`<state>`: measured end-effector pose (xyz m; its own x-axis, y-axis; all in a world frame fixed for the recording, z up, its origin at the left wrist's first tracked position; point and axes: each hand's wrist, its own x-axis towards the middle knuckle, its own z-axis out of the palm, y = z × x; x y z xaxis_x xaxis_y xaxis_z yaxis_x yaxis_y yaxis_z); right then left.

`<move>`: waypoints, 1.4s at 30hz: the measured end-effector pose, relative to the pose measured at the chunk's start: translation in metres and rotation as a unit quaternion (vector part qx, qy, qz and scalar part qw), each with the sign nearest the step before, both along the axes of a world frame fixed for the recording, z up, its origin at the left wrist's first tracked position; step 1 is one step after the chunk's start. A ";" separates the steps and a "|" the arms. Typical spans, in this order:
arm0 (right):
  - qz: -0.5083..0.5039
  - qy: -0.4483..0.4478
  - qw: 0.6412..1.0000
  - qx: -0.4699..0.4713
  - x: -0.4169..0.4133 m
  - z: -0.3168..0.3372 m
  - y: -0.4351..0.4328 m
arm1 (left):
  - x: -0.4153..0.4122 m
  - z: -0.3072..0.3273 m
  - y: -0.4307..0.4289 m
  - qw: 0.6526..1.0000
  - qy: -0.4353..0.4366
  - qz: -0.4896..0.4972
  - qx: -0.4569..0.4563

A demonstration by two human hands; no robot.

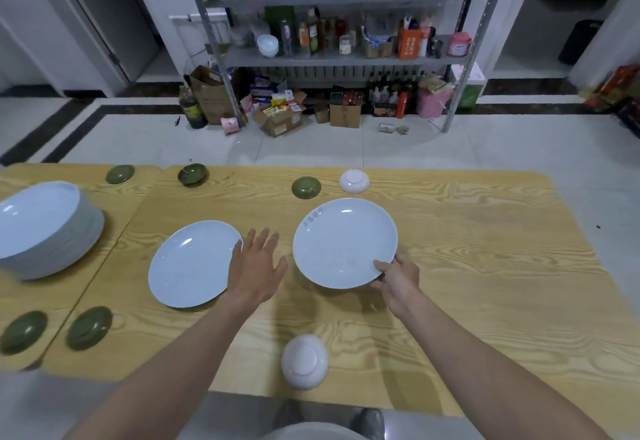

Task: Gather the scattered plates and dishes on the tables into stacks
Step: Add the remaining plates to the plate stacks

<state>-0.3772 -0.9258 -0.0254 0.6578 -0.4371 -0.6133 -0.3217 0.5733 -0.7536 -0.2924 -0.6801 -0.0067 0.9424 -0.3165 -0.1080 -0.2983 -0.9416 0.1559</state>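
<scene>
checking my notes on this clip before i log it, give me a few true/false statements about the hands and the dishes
1. The right hand pinches the rim of a large white plate. True.
2. The left hand holds a green dish. False: it is open, fingers straight, at the edge of a second white plate, and holds nothing.
3. A stack of white plates stands at the far left. True.
4. The white bowl nearest the person sits right way up. False: it lies upside down, foot ring up.
</scene>
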 end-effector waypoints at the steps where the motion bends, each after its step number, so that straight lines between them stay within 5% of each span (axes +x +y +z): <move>1: 0.005 -0.002 1.000 0.005 0.003 0.000 0.005 | -0.002 0.000 0.005 1.000 -0.001 0.008 0.004; 9: 0.005 -0.009 0.999 0.052 0.031 -0.003 0.069 | -0.004 -0.003 0.059 0.999 -0.020 0.036 0.026; 27: -0.128 -0.050 0.983 0.123 0.050 -0.007 0.231 | 0.048 -0.048 0.227 0.995 0.020 -0.075 0.059; 42: -0.140 -0.042 0.982 0.122 0.070 -0.005 0.226 | 0.063 -0.090 0.247 0.969 0.151 0.170 -0.101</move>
